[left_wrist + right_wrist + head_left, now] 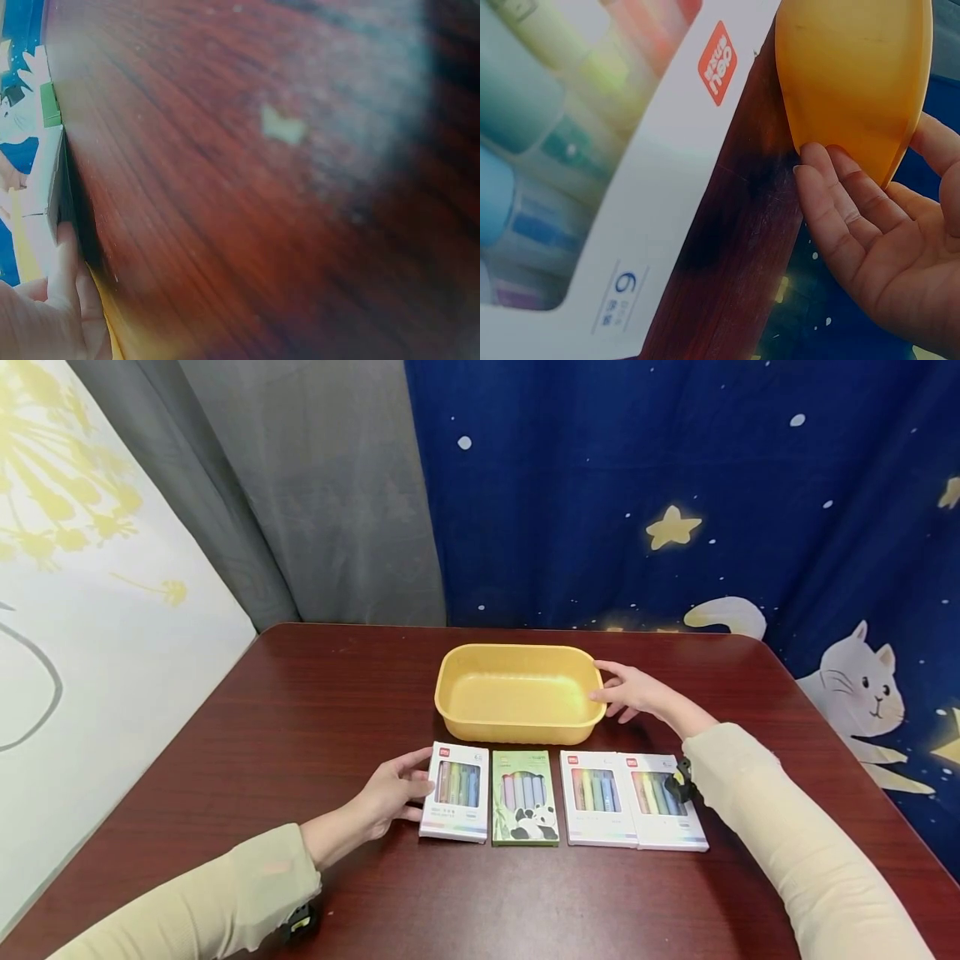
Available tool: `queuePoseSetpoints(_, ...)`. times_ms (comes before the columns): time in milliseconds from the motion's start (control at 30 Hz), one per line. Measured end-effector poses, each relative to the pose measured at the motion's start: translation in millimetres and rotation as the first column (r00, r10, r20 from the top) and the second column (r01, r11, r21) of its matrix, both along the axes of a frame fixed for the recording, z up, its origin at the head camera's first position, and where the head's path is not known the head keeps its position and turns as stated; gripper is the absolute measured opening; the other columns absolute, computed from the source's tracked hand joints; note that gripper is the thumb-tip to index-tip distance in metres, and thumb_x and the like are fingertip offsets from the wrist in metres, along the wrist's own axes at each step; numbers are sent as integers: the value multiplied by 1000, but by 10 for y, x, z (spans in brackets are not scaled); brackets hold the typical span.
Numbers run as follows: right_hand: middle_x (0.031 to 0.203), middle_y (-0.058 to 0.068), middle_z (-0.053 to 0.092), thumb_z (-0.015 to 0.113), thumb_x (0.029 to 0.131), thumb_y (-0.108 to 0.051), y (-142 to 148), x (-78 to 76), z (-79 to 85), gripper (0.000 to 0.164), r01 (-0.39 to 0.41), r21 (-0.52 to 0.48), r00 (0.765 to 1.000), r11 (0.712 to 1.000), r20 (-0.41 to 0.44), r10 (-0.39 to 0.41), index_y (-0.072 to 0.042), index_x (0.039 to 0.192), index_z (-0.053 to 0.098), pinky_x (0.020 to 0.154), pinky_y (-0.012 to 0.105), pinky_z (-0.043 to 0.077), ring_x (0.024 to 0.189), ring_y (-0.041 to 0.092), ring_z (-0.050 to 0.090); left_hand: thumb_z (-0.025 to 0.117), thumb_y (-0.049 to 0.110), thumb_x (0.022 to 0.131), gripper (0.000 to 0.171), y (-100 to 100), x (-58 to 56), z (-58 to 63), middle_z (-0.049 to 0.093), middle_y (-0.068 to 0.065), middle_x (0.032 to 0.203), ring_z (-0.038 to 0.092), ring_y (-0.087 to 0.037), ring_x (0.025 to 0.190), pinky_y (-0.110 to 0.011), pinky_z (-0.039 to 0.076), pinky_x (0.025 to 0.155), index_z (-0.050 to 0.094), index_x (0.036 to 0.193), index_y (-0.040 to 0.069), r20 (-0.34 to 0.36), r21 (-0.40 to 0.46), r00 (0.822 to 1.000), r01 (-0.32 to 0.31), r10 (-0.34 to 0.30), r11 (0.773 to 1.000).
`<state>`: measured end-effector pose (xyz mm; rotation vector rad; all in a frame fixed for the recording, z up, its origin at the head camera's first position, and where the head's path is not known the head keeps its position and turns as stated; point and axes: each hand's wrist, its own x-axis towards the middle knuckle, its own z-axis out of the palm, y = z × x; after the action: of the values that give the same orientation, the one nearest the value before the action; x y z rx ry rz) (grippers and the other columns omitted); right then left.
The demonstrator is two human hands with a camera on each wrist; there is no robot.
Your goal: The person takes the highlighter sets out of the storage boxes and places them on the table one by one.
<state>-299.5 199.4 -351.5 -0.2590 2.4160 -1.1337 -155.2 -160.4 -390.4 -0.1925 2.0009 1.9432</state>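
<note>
A white box of markers (457, 792) with a clear window is the leftmost of several in a row. My left hand (390, 789) grips its left edge, thumb along the edge and fingers lower; in the left wrist view the fingers reach under the tilted white box (46, 180). Beyond the row is a yellow plastic basket (517, 732). At its right end, my right hand (633, 689) holds the rim, thumb over it and other fingers outside. In the right wrist view, fingertips (810, 161) rest against the basket's outer wall.
Beside the left box lies a green panda box of markers (534, 835). Two more white marker boxes (600, 832) lie to its right, edges meeting, under my right forearm. The dark red wooden table (360, 685) ends at a blue curtain (555, 527) and a grey curtain (337, 510).
</note>
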Motion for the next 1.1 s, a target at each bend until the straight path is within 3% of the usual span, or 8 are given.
queuePoseSetpoints(300,129,30,43,57,91,-24,-12,20,17,77,-9,-6,1000,1000,5,9,-8,148,7,73,42,53,89,33,62,55,-6,85,50,52,12,-36,52,-10,93,62,-14,73,-33,54,55,43,133,-1,16,-115,998,-58,60,992)
queuePoseSetpoints(633,129,29,45,56,91,-24,-17,-4,-11,75,-4,1,1000,1000,1,4,-8,148,9,72,40,53,86,28,63,59,-5,81,45,52,22,-50,58,-13,88,62,-16,67,-34,53,50,51,125,-4,-46,-227,997,-77,68,971)
queuePoseSetpoints(867,130,29,45,56,91,-24,-19,-19,-12,75,0,1,1000,1000,4,0,-9,148,9,72,40,53,85,27,63,61,-4,80,49,33,16,-25,60,-12,88,58,-16,62,-29,50,44,49,127,-1,-53,-318,995,-97,84,943)
queuePoseSetpoints(1100,128,28,46,56,92,-26,5,3,-30,75,-10,-3,1000,1000,-21,10,-10,148,10,73,40,53,87,28,63,62,-1,80,47,22,-6,1,58,-13,93,56,-17,65,-29,50,45,50,125,-1,-56,-316,995,-91,77,944)
